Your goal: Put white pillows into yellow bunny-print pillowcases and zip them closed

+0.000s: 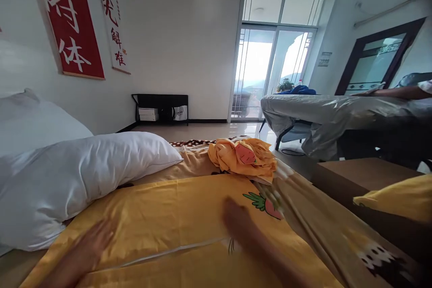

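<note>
1. Left hand (96, 240): lower left of the view, blurred, lying palm down on the flat yellow cotton pillowcase with a strawberry print (175, 216). Grip: fingers spread and flat on the cloth, closed on nothing.
2. Right hand (236, 218): centre of the view, blurred, resting on the same pillowcase just beside the printed strawberry (270, 204). Grip: the blur hides the fingers, so whether they lie open or pinch the cloth cannot be told.
3. Yellow pillowcase: spread flat across the near part of the bed (320, 229), under both hands; a pale seam line runs across it near the lower edge of the view.
4. Plump white fabric pillow (84, 175): lying on the bed to the left of the pillowcase, touching its far left edge.
5. Crumpled yellow-orange cloth bundle with a pink patch (245, 157): on the bed beyond the pillowcase, near its far right corner.
6. Tan patterned bedsheet: covers the bed beneath the items above and hangs down the right side.
7. Yellow cushion corner (401, 198): at the right edge, apart from the bed.
8. Grey plastic-covered tabletop (330, 110): well beyond the bed on the right; another person's forearm (394, 92) rests on it.
9. Red hanging banner with white characters (69, 18): on the left wall, beside a white scroll with red characters (113, 18).
10. Low black shelf unit (161, 107): against the far wall, left of the glass balcony door (270, 72).
</note>
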A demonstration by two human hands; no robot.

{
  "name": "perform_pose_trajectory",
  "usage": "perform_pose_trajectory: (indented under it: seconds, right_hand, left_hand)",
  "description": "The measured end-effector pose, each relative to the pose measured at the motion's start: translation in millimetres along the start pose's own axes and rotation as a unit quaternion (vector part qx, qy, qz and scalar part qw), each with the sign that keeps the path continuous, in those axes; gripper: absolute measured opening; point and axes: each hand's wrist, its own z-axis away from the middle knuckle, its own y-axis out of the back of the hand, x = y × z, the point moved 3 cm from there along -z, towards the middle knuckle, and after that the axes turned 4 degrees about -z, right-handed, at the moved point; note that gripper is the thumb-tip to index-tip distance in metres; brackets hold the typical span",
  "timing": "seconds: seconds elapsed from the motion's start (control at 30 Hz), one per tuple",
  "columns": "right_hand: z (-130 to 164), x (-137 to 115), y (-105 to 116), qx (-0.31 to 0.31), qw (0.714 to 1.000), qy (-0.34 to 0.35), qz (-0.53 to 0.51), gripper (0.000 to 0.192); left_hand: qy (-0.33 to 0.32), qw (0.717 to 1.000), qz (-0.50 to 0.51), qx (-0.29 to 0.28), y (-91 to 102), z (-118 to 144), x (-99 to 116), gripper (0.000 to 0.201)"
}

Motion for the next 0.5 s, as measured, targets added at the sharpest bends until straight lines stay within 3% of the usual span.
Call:
perform_pose_trajectory:
  seconds: [0.07,0.1,0.13,0.17,0.23,0.3,0.37,0.5]
  right_hand:
    - [6,-75,-19,0.024,0.987,0.137,-0.078,0.042]
    - [13,-111,-33,0.006,0.963,0.248,-0.104,0.041]
    - [21,-140,-46,0.011,0.943,0.313,-0.111,0.042]
    - [28,-161,-58,0.039,0.934,0.340,-0.099,0.039]
    - [39,-180,-75,0.094,0.925,0.360,-0.075,0.035]
    - [46,-174,-78,0.118,0.910,0.393,-0.058,0.033]
    - [51,-149,-65,0.092,0.898,0.424,-0.071,0.033]
    - [59,-91,-16,-0.004,0.933,0.317,-0.169,0.042]
  left_hand:
    - [-0.057,0.997,0.043,-0.011,6.6,15,54,0.050]
    - [-0.102,0.993,0.054,-0.027,12.8,18,83,0.051]
    - [-0.159,0.983,0.072,-0.054,20.2,19,112,0.052]
    - [-0.211,0.970,0.080,-0.089,28.1,18,139,0.053]
    - [-0.266,0.952,0.091,-0.122,44.9,9,179,0.054]
    - [-0.280,0.946,0.090,-0.134,55.2,-4,203,0.054]
    - [-0.277,0.948,0.086,-0.132,57.2,-15,215,0.054]
    - [-0.260,0.957,0.094,-0.093,56.9,-21,223,0.058]
